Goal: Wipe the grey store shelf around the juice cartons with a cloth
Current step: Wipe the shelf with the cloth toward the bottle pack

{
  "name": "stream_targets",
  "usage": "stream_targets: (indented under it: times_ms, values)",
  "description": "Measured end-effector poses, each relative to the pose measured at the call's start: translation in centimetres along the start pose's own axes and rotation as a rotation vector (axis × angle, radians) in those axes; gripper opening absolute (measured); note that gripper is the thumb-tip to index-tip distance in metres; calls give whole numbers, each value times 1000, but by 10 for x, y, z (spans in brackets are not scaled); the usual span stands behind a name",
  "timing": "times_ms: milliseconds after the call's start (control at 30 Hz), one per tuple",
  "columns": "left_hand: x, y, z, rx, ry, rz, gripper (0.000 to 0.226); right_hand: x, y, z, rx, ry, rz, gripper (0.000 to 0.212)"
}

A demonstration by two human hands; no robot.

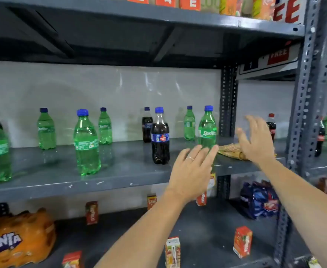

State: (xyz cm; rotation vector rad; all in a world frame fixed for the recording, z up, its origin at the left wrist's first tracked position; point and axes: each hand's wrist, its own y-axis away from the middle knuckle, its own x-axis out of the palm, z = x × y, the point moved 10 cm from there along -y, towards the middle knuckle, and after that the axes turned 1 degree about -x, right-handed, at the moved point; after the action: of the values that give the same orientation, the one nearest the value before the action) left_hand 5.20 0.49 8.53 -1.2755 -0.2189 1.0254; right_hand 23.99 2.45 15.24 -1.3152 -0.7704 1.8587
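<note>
Both hands are spread wide, holding nothing: left hand (191, 171), right hand (255, 140). The cloth (230, 149), seemingly just beneath the right grip, should be gathered fully before wiping the shelf (100, 182) below around the juice cartons (242, 241).

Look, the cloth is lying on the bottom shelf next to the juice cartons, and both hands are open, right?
Not quite. The head view shows the cloth lying on the middle shelf, the one with the soda bottles, just behind the right hand. The juice cartons stand on the shelf below. The rest is right: the left hand and the right hand are both open.
</note>
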Motion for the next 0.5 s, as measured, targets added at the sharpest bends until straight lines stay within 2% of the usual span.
stream_targets:
  times_ms: [33, 100, 133, 167, 200, 300, 433, 500]
  values:
    - [5, 3, 3, -10, -22, 5, 51, 8, 4, -16, 86, -20, 136, 72]
    - [16, 12, 12, -34, -67, -1, 39, 35, 24, -34, 168, 58, 519, 78]
    - [21, 17, 15, -38, -109, -9, 35, 40, 35, -38, 164, 100, 647, 80]
    - [23, 20, 17, -43, -132, -27, 33, 42, 38, -36, 116, 151, 691, 86]
    - [25, 22, 17, -34, -143, -33, 33, 44, 41, -33, 66, 168, 703, 90]
    - [27, 24, 14, 1, -178, -66, 34, 43, 46, -35, -3, 237, 722, 84]
    - [26, 27, 14, 14, -162, -105, 37, 41, 48, -42, -107, 309, 656, 109]
    - [25, 26, 15, 13, -147, -110, 36, 37, 47, -46, -107, 299, 599, 100]
